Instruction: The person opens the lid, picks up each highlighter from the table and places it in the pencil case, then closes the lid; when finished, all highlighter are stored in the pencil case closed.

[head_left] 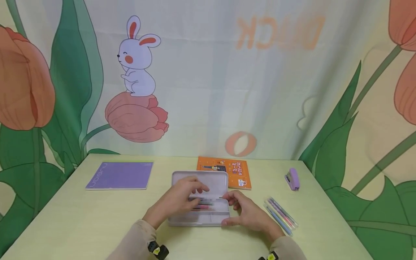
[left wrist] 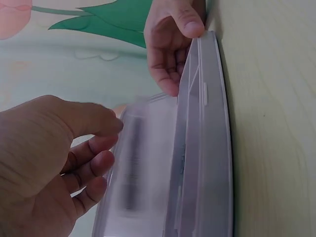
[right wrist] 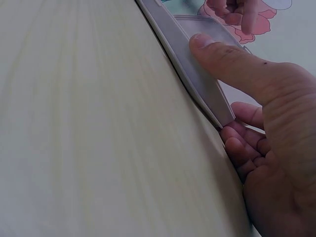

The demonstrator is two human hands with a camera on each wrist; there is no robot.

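Observation:
A pale grey pencil case [head_left: 190, 219] lies with its lid [head_left: 212, 180] raised on the table. Several pens [head_left: 204, 207] are in its long compartment. Above them is my left hand [head_left: 177, 198], fingers loosely bent with nothing held; the left wrist view shows this hand [left wrist: 54, 158] beside the case [left wrist: 212, 148]. At the right end of the case, my right hand [head_left: 251, 215] grips its edge; in the right wrist view the thumb of this hand [right wrist: 276, 128] lies over the case wall [right wrist: 197, 79] and its fingers are at the corner.
A purple notebook [head_left: 121, 176] lies at the back left. The orange book [head_left: 240, 173] is partly behind the raised lid. To the right are several colored pens [head_left: 281, 216] and a purple stapler [head_left: 293, 179]. A printed curtain [head_left: 208, 90] hangs behind the table [head_left: 97, 224].

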